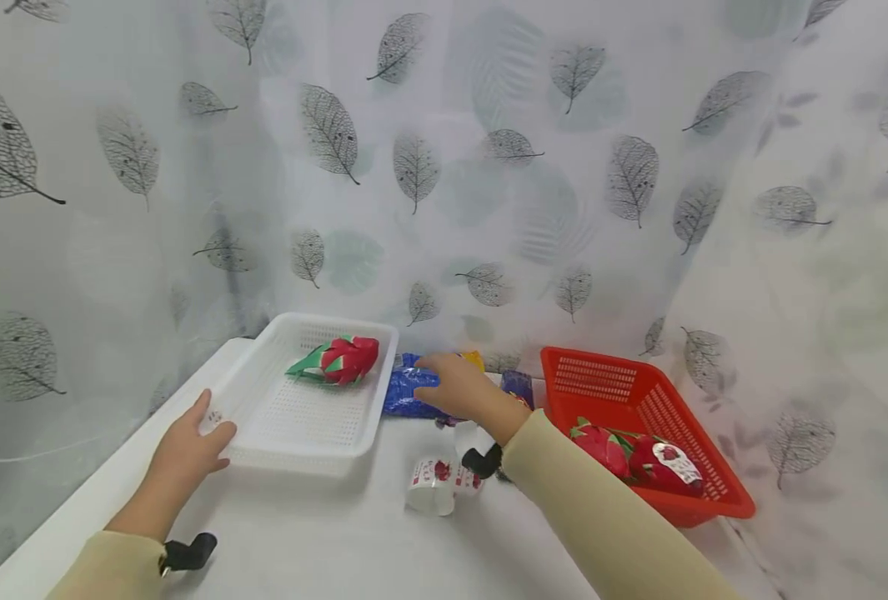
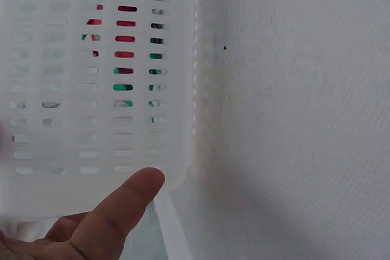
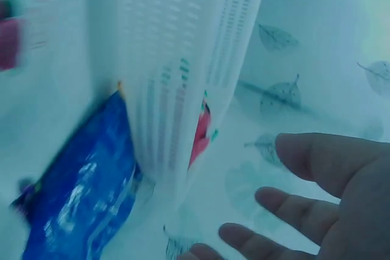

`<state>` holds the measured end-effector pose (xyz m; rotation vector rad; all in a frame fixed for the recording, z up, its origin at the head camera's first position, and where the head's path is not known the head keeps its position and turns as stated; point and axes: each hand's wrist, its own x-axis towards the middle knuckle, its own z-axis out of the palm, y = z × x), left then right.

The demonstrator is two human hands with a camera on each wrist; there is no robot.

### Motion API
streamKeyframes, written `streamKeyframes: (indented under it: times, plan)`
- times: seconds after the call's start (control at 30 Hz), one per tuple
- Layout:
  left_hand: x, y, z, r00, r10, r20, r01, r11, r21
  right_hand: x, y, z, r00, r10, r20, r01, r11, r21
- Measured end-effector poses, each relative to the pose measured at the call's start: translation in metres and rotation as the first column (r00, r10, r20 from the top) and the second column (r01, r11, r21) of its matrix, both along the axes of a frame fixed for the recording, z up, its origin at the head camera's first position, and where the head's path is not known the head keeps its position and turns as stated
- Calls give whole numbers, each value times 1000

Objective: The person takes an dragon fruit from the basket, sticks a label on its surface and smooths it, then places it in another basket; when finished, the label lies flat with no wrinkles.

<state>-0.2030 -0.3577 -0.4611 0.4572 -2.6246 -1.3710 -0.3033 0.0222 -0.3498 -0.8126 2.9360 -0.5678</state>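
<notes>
My left hand pinches the near left corner of a white plastic basket, with its thumb against the near wall. In the left wrist view, one finger lies on the slotted wall. Inside the basket is a red dragon fruit with green leaf tips. My right hand hangs over the table right of this basket, fingers spread and holding nothing. Behind it lies a shiny blue packet, partly hidden by the hand; the right wrist view shows the blue packet beside the basket.
A red basket at the right holds dragon fruits, one with a white label. White cups with red print stand on the white table, under the right forearm. A leaf-patterned curtain hangs behind.
</notes>
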Motion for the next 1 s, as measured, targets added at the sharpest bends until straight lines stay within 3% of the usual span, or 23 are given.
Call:
streamKeyframes:
  times: [0.13, 0.27, 0.4, 0.47, 0.57, 0.67, 0.8, 0.9, 1.0]
  plan:
    - [-10, 9, 3, 1000, -28, 1, 28, 999, 27, -28, -40, 3, 999, 42, 5, -42, 999, 2]
    - [-13, 9, 5, 999, -38, 17, 37, 999, 24, -57, -75, 4, 986, 52, 155, -43, 997, -60]
    - [-16, 8, 7, 999, -39, 27, 39, 999, -8, -82, -96, 3, 948, 54, 314, -6, 988, -151]
    - [-16, 10, 6, 999, -43, 28, 43, 999, -13, -91, -102, 0, 934, 57, 353, -2, 988, -153]
    - [-16, 14, 3, 998, -54, 30, 55, 999, -2, -98, -109, -7, 933, 62, 354, -31, 995, -94]
    - [-15, 17, -1, 998, -61, 26, 61, 998, 17, -103, -115, -16, 956, 20, 293, -41, 997, 67]
    - [-13, 14, -3, 998, -52, 30, 50, 998, 41, -112, -127, -27, 975, -19, 221, -47, 957, 285]
    - [-11, 6, -2, 998, -38, 42, 36, 998, 54, -117, -138, -29, 974, -10, 226, -68, 940, 333]
    - [-10, -3, 0, 998, -24, 50, 22, 998, 55, -118, -149, -26, 965, 10, 260, -95, 944, 317]
